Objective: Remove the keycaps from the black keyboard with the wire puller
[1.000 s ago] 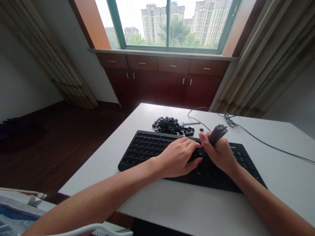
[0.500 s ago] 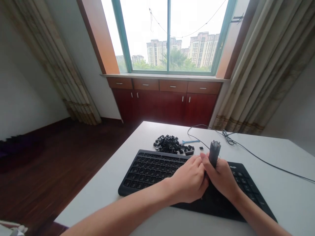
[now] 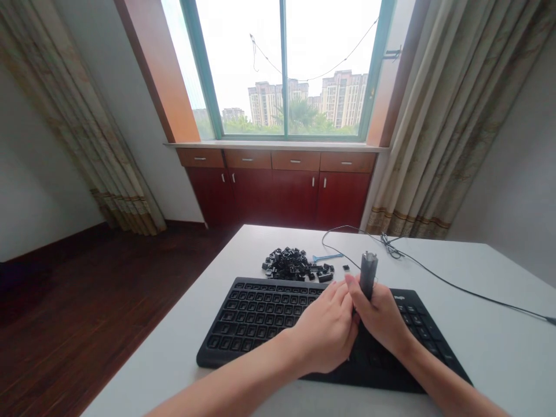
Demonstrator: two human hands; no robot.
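Note:
My right hand (image 3: 384,321) is wrapped round a dark grey stick-like tool (image 3: 369,273), held upright with its notched end on top. Against it lies my left hand (image 3: 328,324), fingers curled in; whatever they grip is hidden behind the knuckles. Both hands are over a black keyboard (image 3: 260,315). Bare sockets without keycaps fill its left part, while keys still sit at the right end. The tool's lower end is out of sight. Behind the keyboard is a heap of loose black keycaps (image 3: 289,263), with a blue slim tool (image 3: 328,256) beside it.
A thin black cable (image 3: 456,286) runs from behind the hands across the white table (image 3: 490,263) to the right, with a tied bundle in it. One stray keycap (image 3: 346,267) lies near the tool. Beyond the table stand red cabinets (image 3: 278,197) under a window.
The camera view has tilted up and turned slightly right, so the scene sits lower and further left. Both hands keep the same hold at the keyboard.

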